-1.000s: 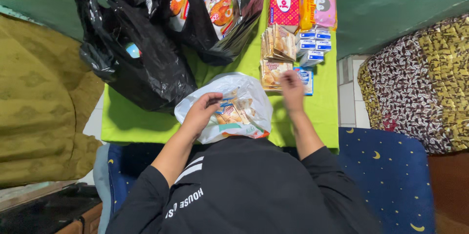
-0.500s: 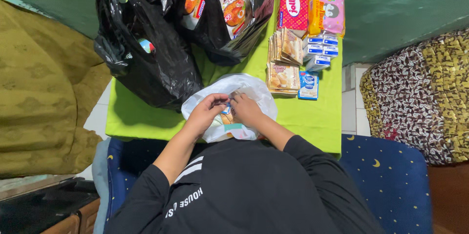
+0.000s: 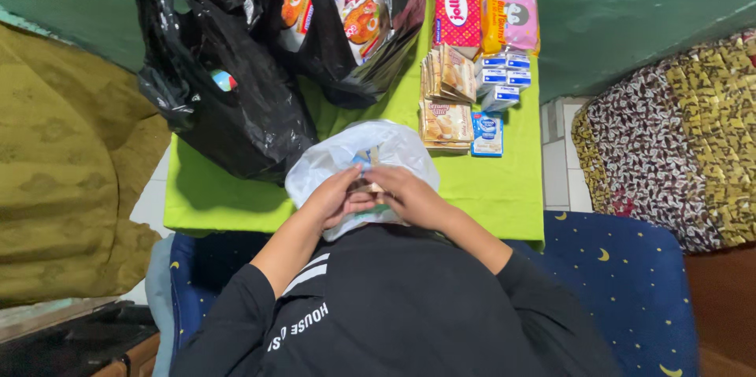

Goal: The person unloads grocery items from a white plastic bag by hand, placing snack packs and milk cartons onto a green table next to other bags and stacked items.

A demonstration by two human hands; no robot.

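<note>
Left hand [image 3: 335, 197] and right hand [image 3: 408, 196]: both at the mouth of the white plastic bag [image 3: 346, 153], fingers curled, fingertips meeting around small packets inside; which hand actually grips them can't be told, contents mostly hidden. Bag sits at near edge of the green table [image 3: 228, 196], approx centre, just in front of the person's chest.

Count, far side of table: 2 black plastic bags [image 3: 236, 101], left and centre, both open, snack packs showing in the centre one. 1 red-white pack [image 3: 457, 5] and 1 yellow-pink pack [image 3: 512, 7] at far right edge, side by side. 1 stack of tan biscuit packets [image 3: 446, 97], exact qty can't be told. Small blue-white cartons [image 3: 504, 74] right of stack, roughly 6 in a cluster, plus 1 lying flat [image 3: 487, 134] nearer.

Open room: bare green strip near left, and near right between the flat carton and table edge. Table right edge borders tiled floor [image 3: 555, 160]
</note>
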